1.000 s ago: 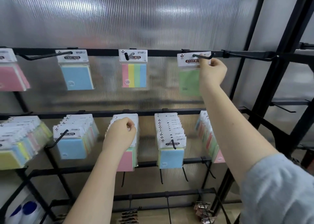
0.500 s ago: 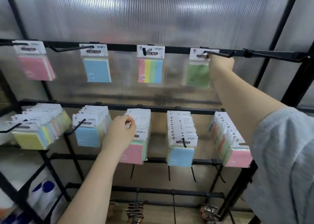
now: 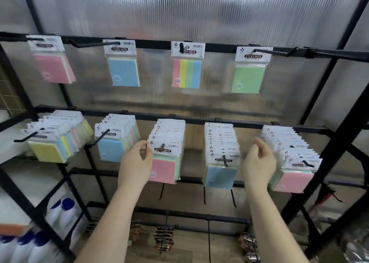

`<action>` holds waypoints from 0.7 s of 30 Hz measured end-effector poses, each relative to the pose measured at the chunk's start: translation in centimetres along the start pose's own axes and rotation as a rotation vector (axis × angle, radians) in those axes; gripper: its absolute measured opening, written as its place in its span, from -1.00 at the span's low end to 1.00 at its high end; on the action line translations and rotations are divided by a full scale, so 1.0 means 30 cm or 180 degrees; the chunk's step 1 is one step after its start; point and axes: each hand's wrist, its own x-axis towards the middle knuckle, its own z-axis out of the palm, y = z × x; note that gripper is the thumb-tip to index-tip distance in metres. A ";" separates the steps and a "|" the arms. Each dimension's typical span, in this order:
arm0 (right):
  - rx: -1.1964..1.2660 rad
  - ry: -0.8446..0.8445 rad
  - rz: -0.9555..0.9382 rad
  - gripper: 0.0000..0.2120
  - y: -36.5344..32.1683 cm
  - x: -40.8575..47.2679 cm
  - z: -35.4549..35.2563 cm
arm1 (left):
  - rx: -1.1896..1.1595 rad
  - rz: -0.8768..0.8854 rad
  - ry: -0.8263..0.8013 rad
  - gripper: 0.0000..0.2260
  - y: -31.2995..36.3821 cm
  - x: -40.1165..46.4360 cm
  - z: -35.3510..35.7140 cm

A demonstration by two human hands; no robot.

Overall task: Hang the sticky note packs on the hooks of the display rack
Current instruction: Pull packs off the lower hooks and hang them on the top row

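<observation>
Head view, black metal display rack [image 3: 199, 121]: two crossbars are seen in front of a ribbed translucent panel, each fitted with black wire hooks.
Head view, upper row: four single packs are hung, a pink sticky note pack [image 3: 52, 67], a light blue sticky note pack [image 3: 123, 71], a striped pink-yellow-green-blue pack [image 3: 186, 72] and a green sticky note pack [image 3: 248, 79]; one further upper hook [image 3: 337, 54] at the right is seen bare.
Head view, lower row: five hooks are loaded with thick stacks of packs; the middle stack is fronted by a pink front pack with a white header card [image 3: 163, 166].
Head view, left hand [image 3: 135, 163]: the left edge of that pack's header card is pinched between thumb and fingertips while the card is threaded on its hook.
Head view, right hand [image 3: 259, 163]: the fingers are loosely spread and nothing is held; it is placed between the blue-fronted stack [image 3: 220, 174] and the rightmost pink-fronted stack [image 3: 293, 179], whose left side is partly covered by it.
Risk, judged: if the pinched pack is pulled at an angle, the header hole may be torn or neighbouring packs dragged off the hook tip.
Risk, judged: a pack gripped by its thin card alone may be dropped.
Below: white bottles with blue caps [image 3: 60, 212] are shelved at lower left.
</observation>
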 end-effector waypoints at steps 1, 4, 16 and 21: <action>-0.0079 -0.0034 0.0109 -0.67 0.041 -0.031 -0.006 | -0.0022 -0.0052 -0.0051 -0.73 0.000 -0.009 0.003; -0.0281 -0.0251 0.0375 -0.63 0.124 -0.112 -0.009 | -0.0083 -0.0102 -0.0207 -0.71 0.007 -0.036 0.010; -0.0244 -0.0116 0.0319 -0.91 0.154 -0.206 0.005 | -0.0276 -0.0263 0.0047 -0.77 -0.001 -0.068 0.030; -0.0083 -0.0371 0.0327 -0.78 0.140 -0.203 -0.001 | -0.0442 -0.0404 0.0035 -0.81 -0.001 -0.080 0.038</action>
